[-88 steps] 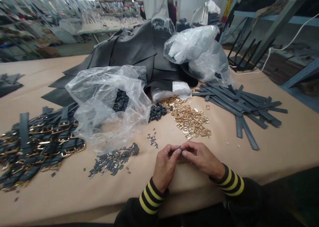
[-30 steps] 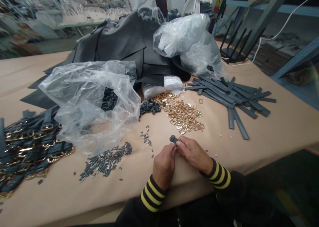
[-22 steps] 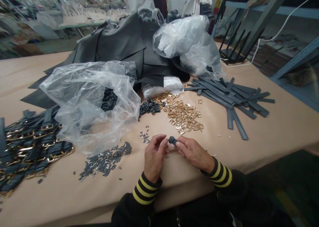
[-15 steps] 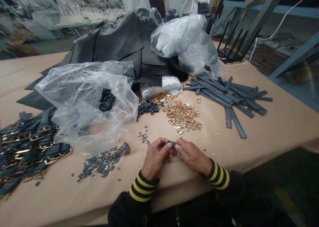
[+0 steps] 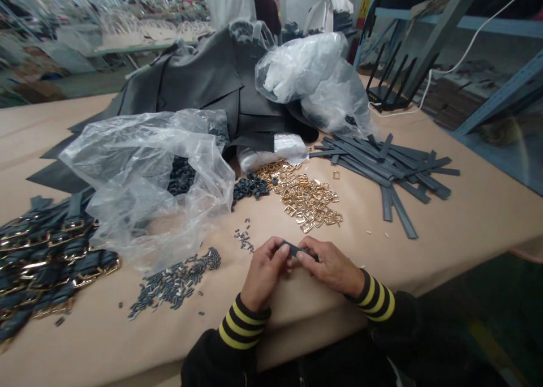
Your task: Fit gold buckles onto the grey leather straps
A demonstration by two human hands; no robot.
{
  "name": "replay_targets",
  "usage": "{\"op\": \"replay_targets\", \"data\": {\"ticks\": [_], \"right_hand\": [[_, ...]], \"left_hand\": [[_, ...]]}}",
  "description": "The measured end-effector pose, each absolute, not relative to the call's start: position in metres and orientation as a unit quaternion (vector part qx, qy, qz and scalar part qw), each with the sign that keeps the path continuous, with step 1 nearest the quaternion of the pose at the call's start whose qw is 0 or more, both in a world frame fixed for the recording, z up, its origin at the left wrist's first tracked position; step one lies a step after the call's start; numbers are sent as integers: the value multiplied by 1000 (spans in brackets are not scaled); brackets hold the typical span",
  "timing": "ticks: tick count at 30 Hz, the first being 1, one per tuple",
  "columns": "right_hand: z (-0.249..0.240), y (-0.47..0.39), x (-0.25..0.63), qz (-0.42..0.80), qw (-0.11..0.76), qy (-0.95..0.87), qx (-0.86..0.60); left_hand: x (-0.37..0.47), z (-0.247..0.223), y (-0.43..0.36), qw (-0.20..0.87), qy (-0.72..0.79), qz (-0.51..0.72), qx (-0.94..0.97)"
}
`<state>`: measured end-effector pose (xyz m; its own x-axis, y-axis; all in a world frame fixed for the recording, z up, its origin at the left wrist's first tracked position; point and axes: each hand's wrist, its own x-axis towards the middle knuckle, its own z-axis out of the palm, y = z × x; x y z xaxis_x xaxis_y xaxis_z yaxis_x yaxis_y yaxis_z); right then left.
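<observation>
Fingers (image 5: 280,254) — flat dark strip (image 5: 293,249)

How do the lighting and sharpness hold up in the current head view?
Head view: pale glare on the front plastic bag and glints on the gold buckles; background at upper left smeared and stretched; dark sleeves and lower right corner lose detail; the strip between the fingers is partly covered and slightly soft.
</observation>
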<state>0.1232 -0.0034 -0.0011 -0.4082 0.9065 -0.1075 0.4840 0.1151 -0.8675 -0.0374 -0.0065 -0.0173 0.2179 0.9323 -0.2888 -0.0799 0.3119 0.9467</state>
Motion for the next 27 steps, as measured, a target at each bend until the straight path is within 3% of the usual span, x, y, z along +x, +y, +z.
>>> {"op": "replay_targets", "data": {"ticks": [5, 10, 14, 22, 27], "right_hand": [[-2, 3, 136, 518, 225, -661, -494], [-4, 14, 149, 475, 267, -651, -528], [-5, 17, 154, 461, 277, -637, -552], [-5, 21, 151, 412, 298, -648, -567], [-1, 16, 136, 460, 338, -629, -527]], "left_hand": [[-42, -14, 15, 639, 484, 371, 468], [-33, -9, 66, 283, 486, 314, 765], [-24, -11, 95, 216, 457, 222, 834], [-34, -6, 90, 297, 504, 215, 782], [-38, -1, 50, 635, 476, 298, 530]]}}
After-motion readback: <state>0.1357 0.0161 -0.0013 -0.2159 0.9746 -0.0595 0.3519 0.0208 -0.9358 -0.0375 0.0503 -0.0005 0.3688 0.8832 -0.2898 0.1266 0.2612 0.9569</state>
